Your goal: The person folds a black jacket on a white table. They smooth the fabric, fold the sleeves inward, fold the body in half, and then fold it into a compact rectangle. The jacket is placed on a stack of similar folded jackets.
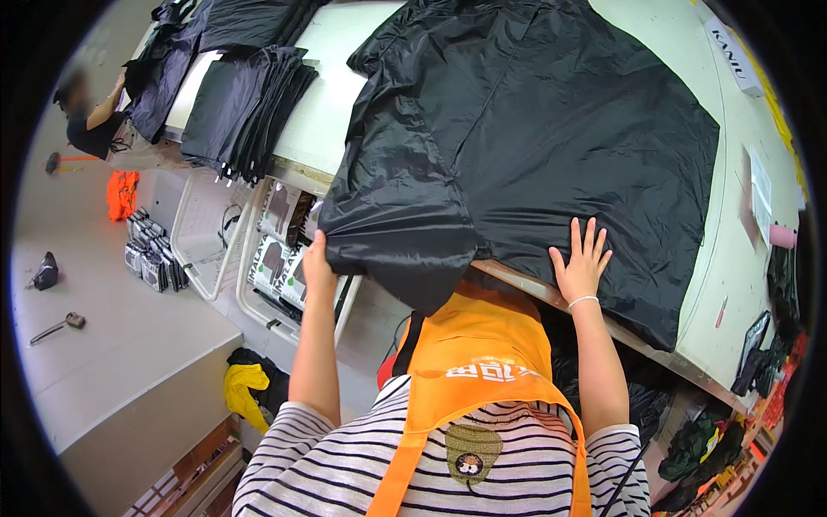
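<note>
A large shiny black garment (551, 129), thin and wrinkled like a rain jacket, lies spread over the white table (689, 52). My left hand (319, 265) is closed on its left edge, where what looks like a sleeve hangs over the table's front edge. Creases run from that grip across the fabric, and the sleeve's lower part droops toward my orange apron (482, 345). Flat on the garment near the front edge rests my right hand (581, 269), fingers spread. The fingertips of my left hand are partly hidden behind the cloth.
Folded black garments (245, 108) are stacked at the table's left. White baskets (251, 293) below hold packaged goods. At far left another person (93, 129) handles black cloth. A white box (732, 59), papers (760, 194) and a pink spool (782, 237) lie at right.
</note>
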Available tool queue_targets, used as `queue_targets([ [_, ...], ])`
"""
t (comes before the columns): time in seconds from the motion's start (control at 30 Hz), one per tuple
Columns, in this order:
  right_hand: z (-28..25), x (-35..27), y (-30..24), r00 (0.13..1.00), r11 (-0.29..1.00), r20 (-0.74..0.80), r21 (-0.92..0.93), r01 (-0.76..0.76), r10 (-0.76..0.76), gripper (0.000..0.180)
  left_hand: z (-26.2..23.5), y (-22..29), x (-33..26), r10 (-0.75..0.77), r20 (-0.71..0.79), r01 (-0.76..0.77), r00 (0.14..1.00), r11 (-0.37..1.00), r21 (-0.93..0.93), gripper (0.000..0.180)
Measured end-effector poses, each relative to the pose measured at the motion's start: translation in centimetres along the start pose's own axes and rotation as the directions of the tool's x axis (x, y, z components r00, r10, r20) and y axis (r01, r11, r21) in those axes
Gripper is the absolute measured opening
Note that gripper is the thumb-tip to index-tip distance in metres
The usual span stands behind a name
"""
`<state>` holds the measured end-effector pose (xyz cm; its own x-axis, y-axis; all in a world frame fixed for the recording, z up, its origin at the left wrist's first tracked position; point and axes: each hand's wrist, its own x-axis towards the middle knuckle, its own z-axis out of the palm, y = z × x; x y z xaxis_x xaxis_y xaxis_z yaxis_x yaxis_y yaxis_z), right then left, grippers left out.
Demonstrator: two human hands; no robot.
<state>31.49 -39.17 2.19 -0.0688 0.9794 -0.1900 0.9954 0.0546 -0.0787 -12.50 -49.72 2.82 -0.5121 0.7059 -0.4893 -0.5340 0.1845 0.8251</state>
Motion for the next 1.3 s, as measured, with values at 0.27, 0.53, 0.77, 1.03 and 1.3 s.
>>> queue_targets([
  [0.27, -1.2, -1.8, 0.4, 1.000, 1.000, -0.024, 0.001, -0.008, 0.008, 0.072, 1.1, 0.7, 5.1, 0.514, 0.280, -0.455, 0.811, 0.253, 0.854, 0.043],
  [0.53, -0.5, -6.7, 5.2, 0.932, 0.930, -0.030, -0.057, -0.363, 0.362, 0.078, 19.5, 2.1, 14.7, 0.360, 0.798, -0.600, 0.484, -0.527, 0.602, 0.068],
  [0.77, 0.7, -7.8, 14.1, 0.897, 0.719, -0.282, 0.693, -0.055, 0.340, 0.046, 21.8, -2.7, 20.8, 0.388, 0.420, -0.259, 0.821, -0.403, 0.878, 0.090],
  [1.03, -5.0, -12.2, 26.4, 0.428, -0.199, 0.337, 0.921, -0.335, 0.839, 0.054, 21.5, -2.9, 22.3, 0.369, 0.413, -0.244, 0.832, -0.425, 0.872, 0.088],
  [1.3, -6.4, -13.4, 31.7, 0.633, 0.415, -0.204, 0.887, -0.203, 0.746, 0.022, 21.8, -2.2, 23.1, 0.329, 0.383, -0.241, 0.863, -0.398, 0.885, 0.088],
])
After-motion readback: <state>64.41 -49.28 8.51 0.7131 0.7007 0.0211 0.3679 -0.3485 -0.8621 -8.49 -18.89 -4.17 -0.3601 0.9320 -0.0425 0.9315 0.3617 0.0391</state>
